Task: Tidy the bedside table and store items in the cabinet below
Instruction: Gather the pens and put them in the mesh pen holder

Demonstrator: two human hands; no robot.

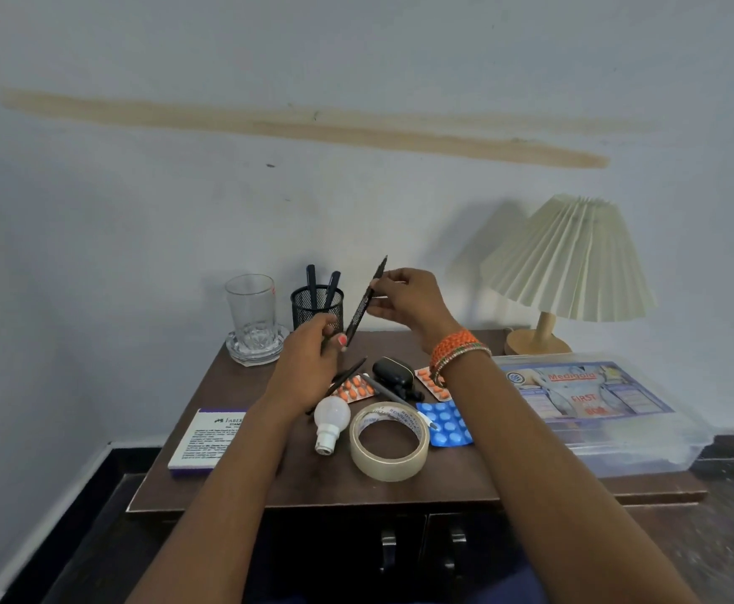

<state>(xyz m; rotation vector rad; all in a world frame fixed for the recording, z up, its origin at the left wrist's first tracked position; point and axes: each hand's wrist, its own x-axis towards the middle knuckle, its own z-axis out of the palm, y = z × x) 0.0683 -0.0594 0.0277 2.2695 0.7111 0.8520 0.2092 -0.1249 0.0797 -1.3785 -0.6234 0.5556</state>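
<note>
Two hands, left (313, 359) and right (404, 305), both gripping one black pen (365, 300) above the bedside table (313, 486).

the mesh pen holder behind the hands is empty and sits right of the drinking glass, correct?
Not quite: the mesh pen holder is not empty. The head view shows two dark pens standing in it. It does sit right of the drinking glass, behind the hands.

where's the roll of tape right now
In the head view the roll of tape lies flat near the table's front edge, centre, between the light bulb on its left and the blue pill strip on its right.
</note>
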